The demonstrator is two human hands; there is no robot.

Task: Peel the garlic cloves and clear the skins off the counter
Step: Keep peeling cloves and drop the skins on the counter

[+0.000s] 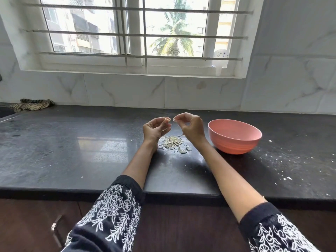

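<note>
Overhead, both hands are raised above the dark counter (72,142). The left hand (154,130) pinches a garlic clove (166,119) at its fingertips. The right hand (190,127) pinches a thin scrap of skin (175,119), just beside the clove but apart from it. A heap of peeled skins (172,142) lies on the counter beneath the wrists. A pink bowl (234,136) stands near the right wrist; its contents are hidden. A striped cloth (32,104) lies far left.

One pink bowl (234,136), one garlic clove (166,120), one skin pile (172,142), one folded cloth (31,104), two hands.
</note>
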